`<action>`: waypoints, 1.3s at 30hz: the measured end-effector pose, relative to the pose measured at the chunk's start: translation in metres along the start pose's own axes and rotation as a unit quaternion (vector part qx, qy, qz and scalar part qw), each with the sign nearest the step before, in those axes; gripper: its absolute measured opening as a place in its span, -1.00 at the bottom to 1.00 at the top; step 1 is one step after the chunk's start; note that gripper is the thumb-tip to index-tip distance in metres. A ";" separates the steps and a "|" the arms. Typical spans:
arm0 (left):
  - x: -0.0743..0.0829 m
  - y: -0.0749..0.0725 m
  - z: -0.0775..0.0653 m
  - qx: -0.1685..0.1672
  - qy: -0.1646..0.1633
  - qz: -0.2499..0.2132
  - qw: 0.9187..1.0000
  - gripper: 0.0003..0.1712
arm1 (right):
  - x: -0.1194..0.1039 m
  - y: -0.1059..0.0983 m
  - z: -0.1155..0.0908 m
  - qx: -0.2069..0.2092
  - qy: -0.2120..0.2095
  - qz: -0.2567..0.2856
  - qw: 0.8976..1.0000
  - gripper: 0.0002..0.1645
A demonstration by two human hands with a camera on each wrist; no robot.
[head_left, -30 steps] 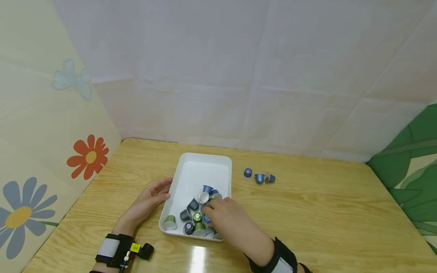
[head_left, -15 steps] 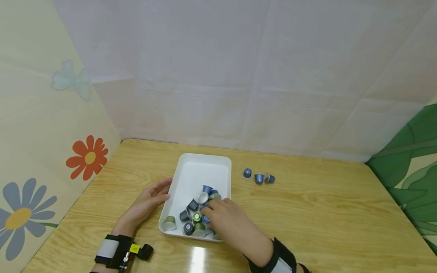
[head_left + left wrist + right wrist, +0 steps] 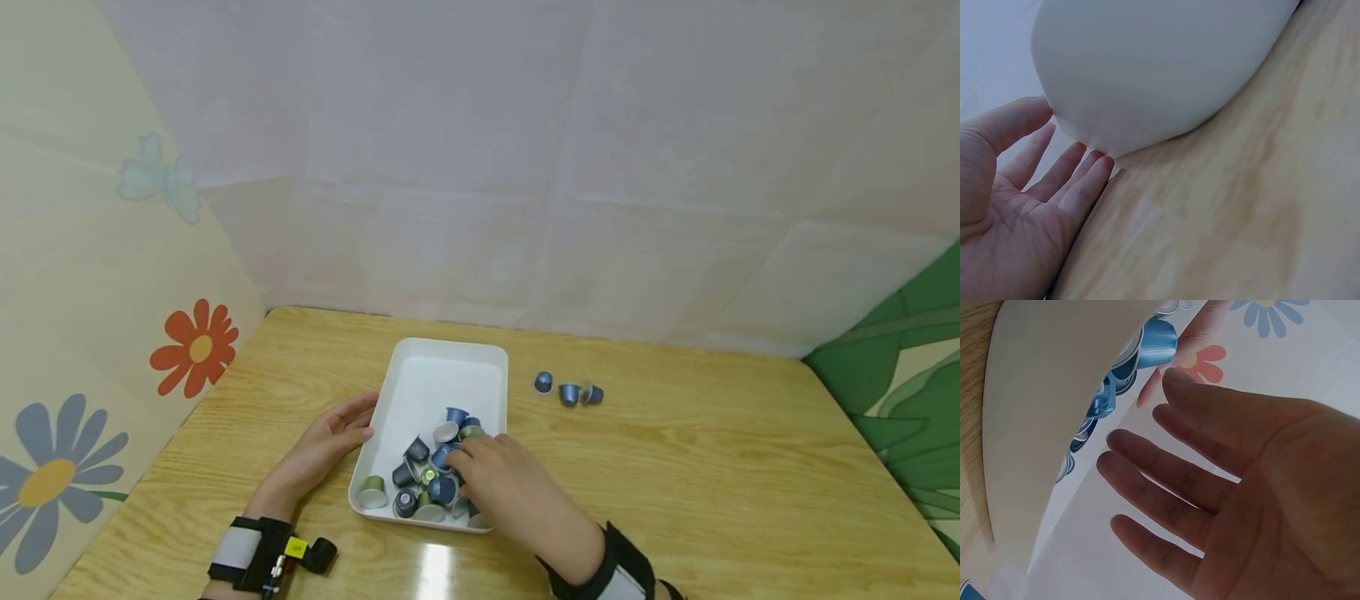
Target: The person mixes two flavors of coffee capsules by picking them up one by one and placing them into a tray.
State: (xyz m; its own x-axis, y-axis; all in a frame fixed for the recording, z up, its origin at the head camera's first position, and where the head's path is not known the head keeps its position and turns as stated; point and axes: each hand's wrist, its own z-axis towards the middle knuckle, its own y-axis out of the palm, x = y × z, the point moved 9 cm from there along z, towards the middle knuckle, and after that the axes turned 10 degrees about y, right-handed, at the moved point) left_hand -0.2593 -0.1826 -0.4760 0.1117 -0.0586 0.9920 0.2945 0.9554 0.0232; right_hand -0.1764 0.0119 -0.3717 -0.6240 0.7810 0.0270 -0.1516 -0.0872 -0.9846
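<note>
A white rectangular tray [image 3: 450, 367] holds a heap of coffee capsules [image 3: 429, 477] in blue, dark grey and green, mostly toward its near right part. My right hand [image 3: 498, 475] reaches over the tray's right edge, fingers down among the capsules. In the right wrist view, its fingers [image 3: 1166, 465] are spread and fairly straight, and a blue capsule [image 3: 1159, 344] lies beside the thumb tip with nothing gripped. On the other side, my left hand [image 3: 322, 442] touches the tray's left wall with straight fingertips and thumb, as the left wrist view shows.
Three blue capsules [image 3: 569, 394] lie on the wooden table [image 3: 712, 483] to the right of the tray. One green capsule [image 3: 372, 492] sits apart in the tray's near left corner. A pale curtain [image 3: 555, 208] hangs behind the table.
Capsules by my right fingers have tumbled: a dark blue one now lies at the front of the heap, and several grey and green ones have shifted left. My left hand stays put.
</note>
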 end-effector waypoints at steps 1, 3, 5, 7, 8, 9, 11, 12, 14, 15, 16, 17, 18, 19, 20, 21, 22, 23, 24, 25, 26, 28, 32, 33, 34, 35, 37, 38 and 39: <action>0.000 0.000 0.000 0.002 0.001 -0.002 1.000 -0.24 | 0.000 0.000 0.000 0.002 -0.001 0.002 1.000 -0.60; 0.000 0.000 0.000 0.002 0.006 -0.004 1.000 -0.23 | 0.000 -0.001 -0.001 0.005 -0.003 0.007 1.000 -0.60; 0.000 -0.001 -0.001 0.002 0.009 -0.002 1.000 -0.23 | 0.001 -0.003 -0.001 0.008 -0.006 0.014 1.000 -0.61; -0.001 -0.001 -0.002 0.003 0.010 0.000 1.000 -0.23 | 0.002 -0.004 -0.001 0.011 -0.008 0.019 1.000 -0.62; -0.001 -0.001 -0.002 0.003 0.010 0.000 1.000 -0.23 | 0.003 -0.004 0.000 0.014 -0.007 0.022 1.000 -0.63; -0.001 -0.002 -0.003 0.002 0.010 0.002 1.000 -0.23 | 0.004 -0.005 0.000 0.018 -0.006 0.025 1.000 -0.64; -0.001 -0.002 -0.003 0.003 0.007 0.003 1.000 -0.23 | 0.008 -0.007 0.001 0.028 -0.001 0.035 0.999 -0.65; -0.002 -0.002 -0.004 0.004 0.006 0.004 1.000 -0.23 | 0.011 -0.009 0.001 0.033 0.001 0.040 0.999 -0.64; -0.002 -0.002 -0.003 0.005 0.006 0.006 1.000 -0.23 | 0.018 -0.011 0.003 0.041 0.008 0.050 0.998 -0.62; -0.002 -0.002 -0.003 0.007 0.006 0.008 1.000 -0.23 | 0.022 -0.013 0.003 0.043 0.014 0.055 0.997 -0.60; -0.002 -0.003 -0.002 0.009 0.007 0.009 1.000 -0.23 | 0.027 -0.014 0.004 0.045 0.020 0.060 0.997 -0.59; -0.002 -0.002 -0.002 0.007 0.009 0.007 1.000 -0.23 | 0.032 -0.016 0.005 0.047 0.028 0.062 0.997 -0.58; -0.002 -0.001 -0.001 0.006 0.011 0.005 1.000 -0.23 | 0.038 -0.018 0.004 0.052 0.036 0.063 0.996 -0.57; -0.002 0.000 0.000 0.004 0.013 0.003 1.000 -0.23 | 0.045 -0.019 0.004 0.055 0.045 0.065 0.995 -0.56; -0.003 0.000 0.001 0.004 0.014 -0.002 1.000 -0.24 | 0.052 -0.021 0.003 0.060 0.054 0.067 0.994 -0.56; -0.003 0.001 0.001 0.002 0.016 -0.003 1.000 -0.24 | 0.060 -0.023 0.002 0.065 0.063 0.068 0.994 -0.56; -0.003 0.002 0.002 -0.001 0.017 -0.007 1.000 -0.24 | 0.067 -0.025 0.001 0.069 0.074 0.069 0.992 -0.56; -0.003 0.003 0.002 -0.003 0.017 -0.010 1.000 -0.24 | 0.075 -0.026 0.000 0.072 0.085 0.072 0.991 -0.56; -0.003 0.003 0.002 -0.003 0.017 -0.010 1.000 -0.25 | 0.083 -0.028 -0.001 0.074 0.098 0.076 0.990 -0.55; -0.002 0.003 0.002 -0.002 0.016 -0.009 1.000 -0.25 | 0.091 -0.028 -0.001 0.072 0.111 0.080 0.988 -0.55; -0.002 0.003 0.002 -0.001 0.014 -0.007 1.000 -0.25 | 0.099 -0.028 -0.002 0.069 0.126 0.083 0.986 -0.55; -0.001 0.003 0.002 0.001 0.012 0.000 1.000 -0.24 | 0.113 -0.030 -0.005 0.065 0.153 0.091 0.982 -0.54; 0.001 0.003 0.001 -0.001 0.011 0.008 1.000 -0.24 | 0.134 -0.031 -0.009 0.071 0.178 0.109 0.975 -0.54; 0.002 0.003 0.001 -0.002 0.012 0.008 1.000 -0.24 | 0.138 -0.031 -0.010 0.077 0.177 0.113 0.975 -0.55; 0.002 0.003 0.001 -0.003 0.012 0.006 1.000 -0.24 | 0.141 -0.031 -0.010 0.080 0.178 0.116 0.974 -0.55; 0.001 0.003 0.001 -0.003 0.011 0.006 1.000 -0.24 | 0.144 -0.030 -0.011 0.081 0.178 0.118 0.974 -0.54; 0.000 0.002 0.001 -0.002 0.010 0.006 1.000 -0.25 | 0.149 -0.028 -0.012 0.078 0.182 0.122 0.973 -0.53; 0.000 0.002 0.001 -0.001 0.010 0.006 1.000 -0.25 | 0.152 -0.026 -0.012 0.071 0.187 0.124 0.972 -0.52; -0.001 0.001 0.001 0.000 0.009 0.007 1.000 -0.25 | 0.154 -0.024 -0.012 0.063 0.195 0.127 0.971 -0.50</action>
State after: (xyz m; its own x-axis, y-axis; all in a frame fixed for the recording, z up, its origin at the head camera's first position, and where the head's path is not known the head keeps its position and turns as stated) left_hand -0.2598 -0.1809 -0.4765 0.1330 -0.0510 0.9898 0.2926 0.9562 0.0100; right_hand -0.2597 0.1423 -0.3464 -0.3203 0.8968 -0.3054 -0.1379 -0.3630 -0.9215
